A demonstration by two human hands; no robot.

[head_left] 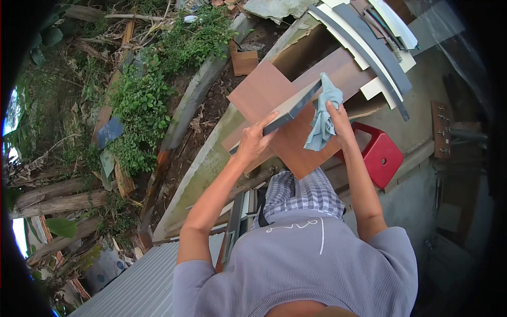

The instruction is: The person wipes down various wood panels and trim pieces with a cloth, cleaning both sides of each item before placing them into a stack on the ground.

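My left hand [255,138] grips the near end of a narrow board [291,112] with a dark grey edge and a pale face, held tilted in front of me. A light blue cloth [322,122] hangs bunched from my right hand [338,119], whose fingers are closed on it. The cloth's upper part lies against the far end of the board. Beneath both hands are brown wood-grain panels [303,145], overlapping at angles. The fingers of my left hand under the board are hidden.
A red plastic stool [381,158] stands right of the panels. Grey and white strips [364,50] are stacked at the upper right. A low concrete wall [198,169] runs along the left, with green plants [140,100] and logs [58,203] beyond. Corrugated sheet [153,274] lies at lower left.
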